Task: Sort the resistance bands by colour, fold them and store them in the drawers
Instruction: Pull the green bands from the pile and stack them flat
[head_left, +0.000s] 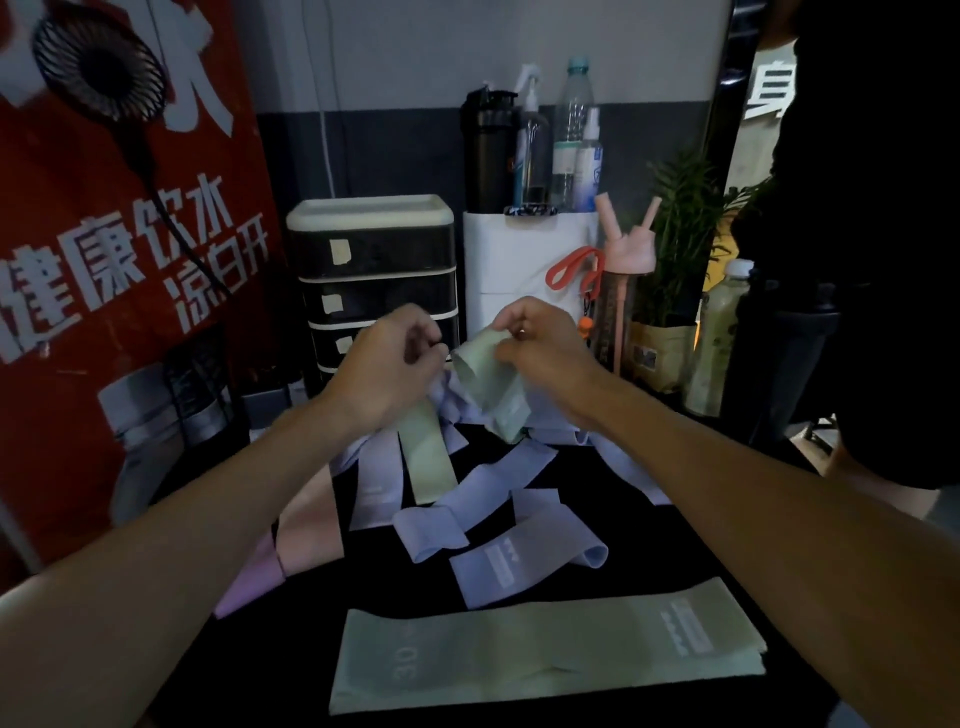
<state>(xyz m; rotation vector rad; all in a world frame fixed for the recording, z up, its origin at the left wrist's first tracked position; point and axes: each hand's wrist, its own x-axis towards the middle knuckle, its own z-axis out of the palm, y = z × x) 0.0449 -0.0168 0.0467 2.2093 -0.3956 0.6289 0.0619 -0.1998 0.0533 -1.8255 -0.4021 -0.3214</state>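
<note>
A folded green band (491, 382) is pinched by the curled thumb and fingers of the right hand (540, 348), above the table (384, 582). The fingers of the left hand (387, 364) are curled tight — whether the green strip (428, 460) below is gripped cannot be told. A third green band (545, 654) lies flat nearest. Purple bands (483, 488) are tangled and cannot be counted; two pink bands (306, 525) are half hidden by the left forearm — the drawer unit (374, 291) partly by the hands.

Saw a black fan (98, 67) set against a red banner (78, 322) with white characters at left. Noted a black flask (485, 150), spray bottle (532, 150) and clear water bottle (571, 114) above a white box (514, 265) at the back, with a pink straw bottle (621, 260) and green plant (680, 218) just right.
</note>
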